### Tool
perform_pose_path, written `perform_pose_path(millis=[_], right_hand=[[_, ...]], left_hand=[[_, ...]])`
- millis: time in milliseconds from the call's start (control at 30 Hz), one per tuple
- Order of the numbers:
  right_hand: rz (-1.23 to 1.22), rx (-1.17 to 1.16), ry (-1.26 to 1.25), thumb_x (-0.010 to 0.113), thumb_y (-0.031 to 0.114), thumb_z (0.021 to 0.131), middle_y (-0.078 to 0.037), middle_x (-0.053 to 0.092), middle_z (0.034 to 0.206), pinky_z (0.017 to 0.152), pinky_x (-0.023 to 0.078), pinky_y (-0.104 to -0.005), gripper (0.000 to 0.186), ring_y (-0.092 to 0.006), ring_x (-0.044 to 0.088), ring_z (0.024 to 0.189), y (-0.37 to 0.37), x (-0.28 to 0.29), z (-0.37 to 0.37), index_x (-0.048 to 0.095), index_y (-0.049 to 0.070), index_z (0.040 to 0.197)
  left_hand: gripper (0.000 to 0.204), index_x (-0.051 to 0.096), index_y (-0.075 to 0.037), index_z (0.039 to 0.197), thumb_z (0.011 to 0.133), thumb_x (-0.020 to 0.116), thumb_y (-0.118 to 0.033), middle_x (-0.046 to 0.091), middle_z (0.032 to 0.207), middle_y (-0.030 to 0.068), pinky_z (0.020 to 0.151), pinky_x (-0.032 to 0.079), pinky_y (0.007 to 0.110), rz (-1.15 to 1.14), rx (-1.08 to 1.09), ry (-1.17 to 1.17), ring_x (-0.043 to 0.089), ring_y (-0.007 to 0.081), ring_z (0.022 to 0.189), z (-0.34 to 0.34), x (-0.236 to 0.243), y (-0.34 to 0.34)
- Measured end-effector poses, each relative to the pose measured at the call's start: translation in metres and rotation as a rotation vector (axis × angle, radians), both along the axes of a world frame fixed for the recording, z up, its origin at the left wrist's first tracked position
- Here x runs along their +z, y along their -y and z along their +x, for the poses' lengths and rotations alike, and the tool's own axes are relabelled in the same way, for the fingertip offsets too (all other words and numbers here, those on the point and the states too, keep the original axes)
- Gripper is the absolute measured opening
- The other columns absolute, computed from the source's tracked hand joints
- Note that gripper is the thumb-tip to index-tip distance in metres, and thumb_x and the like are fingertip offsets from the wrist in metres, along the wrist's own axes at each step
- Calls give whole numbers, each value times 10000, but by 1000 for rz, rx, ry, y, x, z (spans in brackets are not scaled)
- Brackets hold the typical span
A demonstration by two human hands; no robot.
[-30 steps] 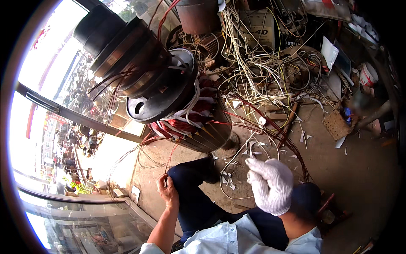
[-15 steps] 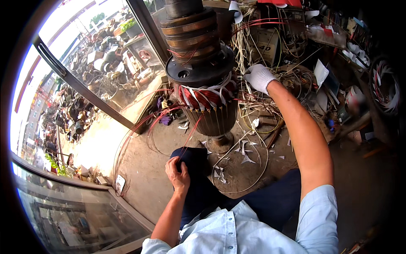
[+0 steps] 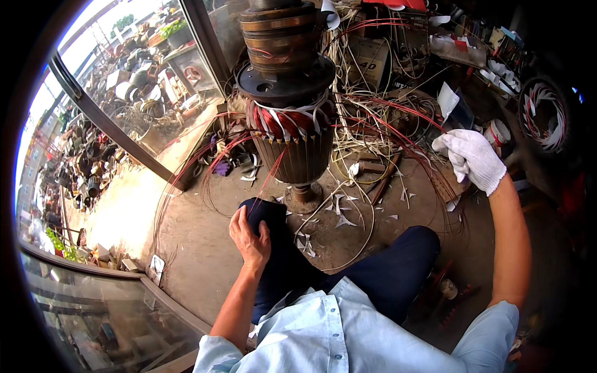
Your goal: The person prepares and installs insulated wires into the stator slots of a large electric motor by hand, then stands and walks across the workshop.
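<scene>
An upright motor rotor (image 3: 292,152) stands before me, with dark rings on top and red copper windings (image 3: 289,118) bound in white strips. My right hand (image 3: 476,158), in a white knitted glove, is closed out to the right, at the end of a bundle of red wires (image 3: 404,110) stretching from the windings. Bare, my left hand (image 3: 250,239) rests on my knee with its thumb apart from the fingers. A few thin red wires (image 3: 272,175) slant down from the rotor toward it. More red wires (image 3: 186,168) trail leftward to the floor.
Pale cables (image 3: 348,99) lie tangled behind the rotor. White paper scraps (image 3: 341,214) and a looped pale cable (image 3: 371,233) lie on the floor. A glass door (image 3: 146,146) stands at left. A wound ring (image 3: 547,118) sits at far right.
My right hand has moved from beside the rotor out to the right and nearer me, drawing red wires along. The left hand stays on the knee; the view has shifted slightly.
</scene>
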State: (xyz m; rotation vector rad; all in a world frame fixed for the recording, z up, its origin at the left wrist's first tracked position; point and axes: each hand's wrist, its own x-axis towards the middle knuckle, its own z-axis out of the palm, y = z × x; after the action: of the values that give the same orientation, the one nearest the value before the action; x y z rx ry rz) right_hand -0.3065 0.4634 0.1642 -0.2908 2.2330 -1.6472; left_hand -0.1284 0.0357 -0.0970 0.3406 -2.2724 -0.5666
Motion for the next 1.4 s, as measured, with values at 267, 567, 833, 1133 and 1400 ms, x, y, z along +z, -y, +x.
perform_pose_path(millis=[267,567,833,1133,1400], right_hand=[[-168,-173,-129,550,200,1021,17,437,508,376,391,-231,299,-63,378,376,-81,8,150,623,-87,977],[22,-356,30,554,94,942,-59,594,588,443,434,-239,242,-78,499,452,-79,-12,256,683,-110,958],[328,226,-624,668,214,938,-93,714,826,657,553,-390,178,-283,698,731,47,-124,248,697,48,992],[86,21,-796,690,223,931,-139,712,1068,839,565,-416,348,-329,700,974,123,-137,101,644,41,1224],[182,-288,-977,641,250,941,-230,612,1337,962,529,-452,484,-373,629,1171,207,-117,-64,558,5,1350]], left_hand=[[648,480,-14,1416,807,701,-20,498,1400,224,1110,388,487,45,-443,-118,479,419,1306,-14,66,-57],[681,344,-18,1546,1035,585,-399,623,1311,131,988,497,400,1011,-1231,319,602,239,1166,-51,125,-162],[267,565,-54,1232,1062,543,-259,583,873,18,526,413,230,1709,-1013,379,508,103,622,-85,210,-172],[193,640,-45,1116,1062,524,-190,358,646,-77,403,212,198,1197,-647,287,291,20,474,-91,237,-16],[223,670,-18,1179,1008,594,-138,485,641,-24,383,216,212,1105,-468,197,329,38,446,-102,188,19]])
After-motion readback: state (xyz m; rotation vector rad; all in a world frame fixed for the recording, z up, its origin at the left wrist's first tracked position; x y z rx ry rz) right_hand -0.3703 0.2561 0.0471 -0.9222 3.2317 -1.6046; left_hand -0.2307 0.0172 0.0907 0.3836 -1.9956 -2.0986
